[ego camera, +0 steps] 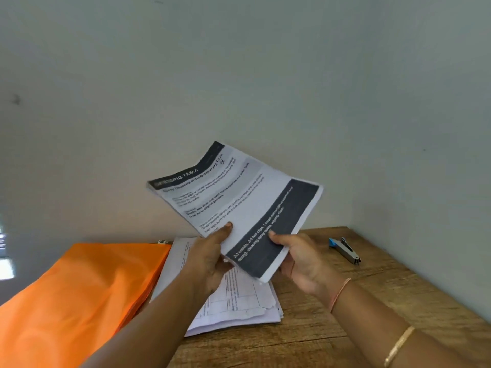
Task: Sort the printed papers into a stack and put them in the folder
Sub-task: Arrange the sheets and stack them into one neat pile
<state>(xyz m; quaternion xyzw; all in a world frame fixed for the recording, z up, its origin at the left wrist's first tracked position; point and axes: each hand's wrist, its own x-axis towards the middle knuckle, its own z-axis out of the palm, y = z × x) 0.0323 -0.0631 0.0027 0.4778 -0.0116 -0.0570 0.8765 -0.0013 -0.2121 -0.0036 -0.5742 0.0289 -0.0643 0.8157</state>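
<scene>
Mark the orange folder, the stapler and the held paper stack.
orange folder [87, 288]: head view, middle of its cover.
stapler [346, 249]: head view, middle of its body.
held paper stack [239, 200]: head view, white middle of top sheet.

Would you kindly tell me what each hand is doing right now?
Left hand: holds the raised stack of white printed papers, thumb on top.
Right hand: holds the same stack, thumb on top.
</scene>
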